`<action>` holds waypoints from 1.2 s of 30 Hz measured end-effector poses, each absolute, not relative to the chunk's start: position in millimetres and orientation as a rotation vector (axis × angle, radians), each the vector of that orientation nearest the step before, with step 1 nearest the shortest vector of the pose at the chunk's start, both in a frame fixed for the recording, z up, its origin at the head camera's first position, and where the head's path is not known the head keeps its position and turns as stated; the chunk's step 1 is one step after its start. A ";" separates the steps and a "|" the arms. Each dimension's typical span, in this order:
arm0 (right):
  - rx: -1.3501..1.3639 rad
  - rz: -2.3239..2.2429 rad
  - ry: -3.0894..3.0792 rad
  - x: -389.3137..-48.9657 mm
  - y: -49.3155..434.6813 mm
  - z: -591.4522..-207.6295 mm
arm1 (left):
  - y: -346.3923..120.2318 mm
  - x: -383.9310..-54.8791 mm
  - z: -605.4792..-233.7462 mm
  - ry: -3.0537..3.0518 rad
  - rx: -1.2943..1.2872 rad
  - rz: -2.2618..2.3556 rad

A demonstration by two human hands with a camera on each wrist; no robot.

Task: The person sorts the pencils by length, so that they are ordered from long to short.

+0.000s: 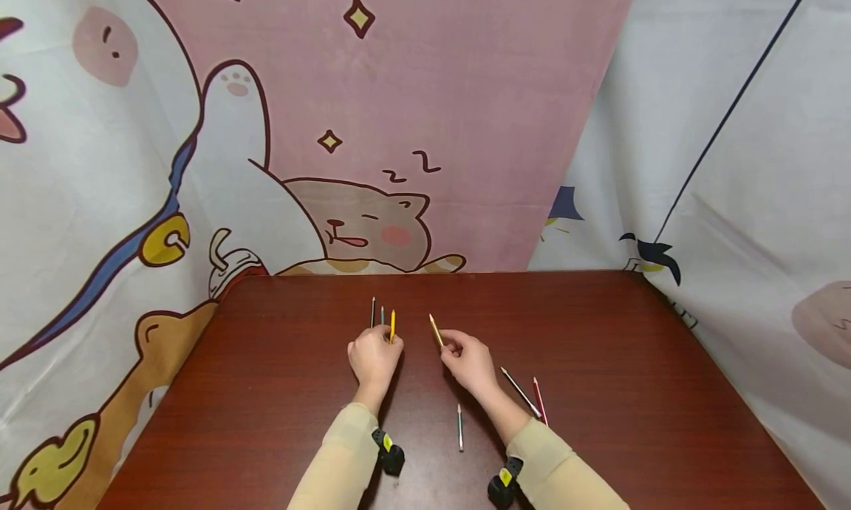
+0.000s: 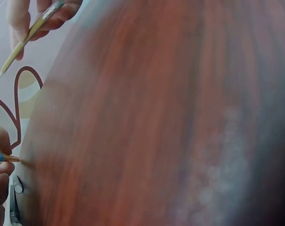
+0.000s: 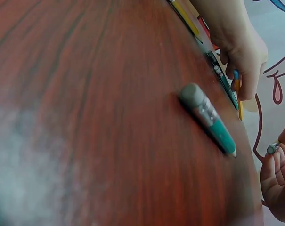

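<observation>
My left hand (image 1: 375, 356) pinches a yellow pencil (image 1: 393, 322), its point upward in the head view; a blue end (image 3: 236, 74) shows in the right wrist view. Just past that hand lie a dark pencil (image 1: 373, 310) and a teal pencil (image 1: 382, 315), their lower parts hidden by it. Between thumb and fingers, my right hand (image 1: 469, 362) holds a gold-yellow pencil (image 1: 435, 328), tilted with its tip toward the upper left. A green pencil (image 1: 460, 430) with an eraser end lies on the table between the forearms; it looms large in the right wrist view (image 3: 220, 134).
Right of the right forearm, a dark pencil (image 1: 520, 392) and a red pencil (image 1: 540, 398) lie slanted, partly overlapped by the sleeve. The brown table (image 1: 266, 406) ends at a printed cloth (image 1: 479, 162) behind and at both sides.
</observation>
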State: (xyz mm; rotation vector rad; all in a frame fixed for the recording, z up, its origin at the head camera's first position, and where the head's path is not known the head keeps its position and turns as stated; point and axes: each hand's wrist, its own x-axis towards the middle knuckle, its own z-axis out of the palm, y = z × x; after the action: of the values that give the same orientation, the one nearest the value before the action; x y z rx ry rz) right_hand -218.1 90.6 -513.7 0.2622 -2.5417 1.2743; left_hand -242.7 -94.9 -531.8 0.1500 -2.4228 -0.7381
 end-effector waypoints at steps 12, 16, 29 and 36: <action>0.269 1.258 -2.541 -225.7 77.7 -512.4 | -95.5 -243.1 -532.0 -2.432 0.102 -0.681; 0.258 1.246 -2.549 -227.6 75.1 -513.6 | -96.0 -244.6 -533.8 -2.458 0.095 -0.675; 0.223 1.279 -2.607 -228.3 72.8 -513.9 | -95.6 -243.8 -532.4 -2.449 0.057 -0.659; 0.205 1.274 -2.627 -229.6 71.3 -516.4 | -96.2 -244.7 -535.2 -2.470 0.061 -0.665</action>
State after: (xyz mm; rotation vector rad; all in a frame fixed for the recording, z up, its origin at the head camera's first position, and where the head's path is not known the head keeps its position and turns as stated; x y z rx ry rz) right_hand -229.6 71.3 -516.4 0.2049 -2.6270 1.2739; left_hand -244.7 -96.2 -535.2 0.0614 -2.4703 -0.6647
